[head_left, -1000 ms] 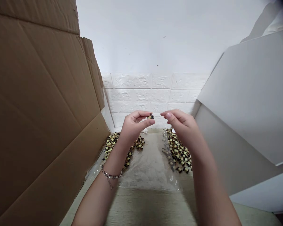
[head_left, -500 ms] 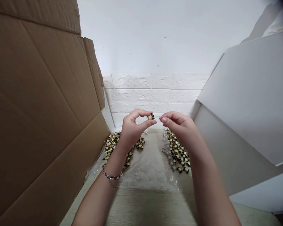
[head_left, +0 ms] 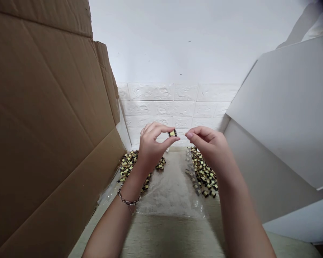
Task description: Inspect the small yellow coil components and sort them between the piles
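Observation:
Between the thumb and forefinger of my left hand [head_left: 153,143] is a small transformer [head_left: 172,133], yellow in the middle with black ends and a row of pins. It is held up above the table. My right hand [head_left: 206,141] is just to the right, a small gap away from the transformer. Its thumb and forefinger are pinched together; whatever may be between the tips is too small to make out. Below lie two heaps of similar parts, a left heap [head_left: 127,165] partly behind my left forearm and a right heap [head_left: 204,172] beside my right wrist.
A clear plastic bag [head_left: 169,190] lies flat on the table [head_left: 161,236] between the heaps, its right edge over some parts. A tall cardboard sheet [head_left: 43,125] stands at left, a white panel [head_left: 282,107] at right. The white brick-pattern wall [head_left: 158,96] is behind.
My right hand has shifted slightly right, widening the gap to the transformer. In my left hand, the transformer has turned a little, showing more of its yellow face.

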Available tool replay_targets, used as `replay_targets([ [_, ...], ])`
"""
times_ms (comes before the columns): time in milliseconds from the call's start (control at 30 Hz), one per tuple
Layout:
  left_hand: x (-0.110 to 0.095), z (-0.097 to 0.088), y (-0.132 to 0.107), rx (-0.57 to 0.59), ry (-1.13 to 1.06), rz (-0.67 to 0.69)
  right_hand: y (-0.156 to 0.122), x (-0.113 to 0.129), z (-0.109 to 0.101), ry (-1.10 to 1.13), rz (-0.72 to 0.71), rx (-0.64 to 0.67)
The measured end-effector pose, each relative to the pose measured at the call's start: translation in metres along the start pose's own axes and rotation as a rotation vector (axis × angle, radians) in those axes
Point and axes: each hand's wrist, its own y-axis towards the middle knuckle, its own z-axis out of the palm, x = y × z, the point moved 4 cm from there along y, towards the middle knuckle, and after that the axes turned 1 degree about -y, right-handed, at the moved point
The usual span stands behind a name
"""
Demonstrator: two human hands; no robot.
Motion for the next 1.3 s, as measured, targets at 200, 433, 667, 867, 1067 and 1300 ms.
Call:
replay_targets([
  [200,-0.007,0.0,-0.003,-0.008,0.174,0.065,-0.001,0.002,0.001,-0.003,-0.018,-0.011],
  [433,-0.008,0.002,-0.004,-0.042,0.32,0.136,-0.002,0.002,0.005,-0.021,-0.025,0.015],
  [667,-0.014,-0.003,-0.003,-0.063,0.325,0.097,-0.004,0.003,-0.003,-0.117,-0.028,-0.102],
  [867,-0.014,-0.005,-0.003,-0.06,0.328,0.076,-0.004,0.004,-0.004,-0.13,-0.046,-0.115],
  [1067,-0.014,-0.003,-0.004,-0.082,0.37,0.108,-0.007,0.012,-0.005,-0.258,-0.145,-0.197],
  [1300,-0.015,-0.001,-0.005,-0.082,0.382,0.128,-0.008,0.014,-0.002,-0.308,-0.172,-0.169],
])
